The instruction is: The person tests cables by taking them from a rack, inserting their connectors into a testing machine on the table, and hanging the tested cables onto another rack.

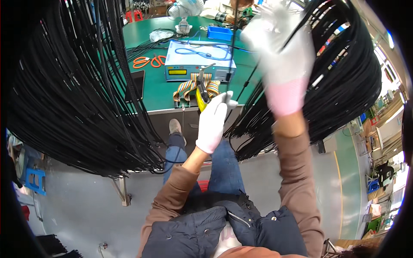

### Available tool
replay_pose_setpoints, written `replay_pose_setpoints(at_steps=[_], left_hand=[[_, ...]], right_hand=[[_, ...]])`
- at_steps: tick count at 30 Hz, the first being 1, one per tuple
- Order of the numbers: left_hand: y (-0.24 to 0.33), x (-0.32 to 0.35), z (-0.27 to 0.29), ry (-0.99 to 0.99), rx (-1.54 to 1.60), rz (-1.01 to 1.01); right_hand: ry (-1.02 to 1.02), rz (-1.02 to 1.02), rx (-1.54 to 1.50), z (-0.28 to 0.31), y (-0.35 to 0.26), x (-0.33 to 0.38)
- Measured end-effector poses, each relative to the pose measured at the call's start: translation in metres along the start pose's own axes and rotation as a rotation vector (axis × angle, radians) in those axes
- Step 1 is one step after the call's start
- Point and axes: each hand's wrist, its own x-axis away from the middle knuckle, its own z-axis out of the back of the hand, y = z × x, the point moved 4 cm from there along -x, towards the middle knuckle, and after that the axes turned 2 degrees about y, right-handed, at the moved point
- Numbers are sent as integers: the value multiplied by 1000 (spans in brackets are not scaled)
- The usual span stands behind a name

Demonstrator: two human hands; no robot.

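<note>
My left hand (214,121), in a white glove, is closed around a thin black cable (231,56) near its lower end, just above the edge of the green workbench (157,92). My right hand (282,47), also gloved in white with a pink cuff, is raised high and blurred, its fingers gripping the same cable or a strand from the black bundle (344,73) hanging on the right. A pair of yellow-handled pliers (200,96) lies just beside my left hand.
A large curtain of black cables (73,86) hangs on the left. On the bench sit a blue-and-white tester box (200,64), rainbow ribbon cables (186,89), orange scissors (148,61), a black phone (137,84), a blue bin (220,32) and a white fan (185,10). Another person (223,8) sits behind.
</note>
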Motion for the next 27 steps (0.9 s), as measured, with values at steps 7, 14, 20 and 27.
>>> replay_pose_setpoints(at_steps=[7, 14, 20, 27], left_hand=[[-59, 19, 109, 592, -204, 230], [-109, 9, 117, 471, 358, 487], [-119, 48, 109, 402, 176, 572], [-181, 119, 73, 265, 480, 1312]], right_hand=[[-302, -1051, -523, -71, 146, 230], [-247, -1190, -614, -111, 154, 258], [-338, -932, -555, -91, 142, 260], [-335, -925, -677, -82, 105, 270]])
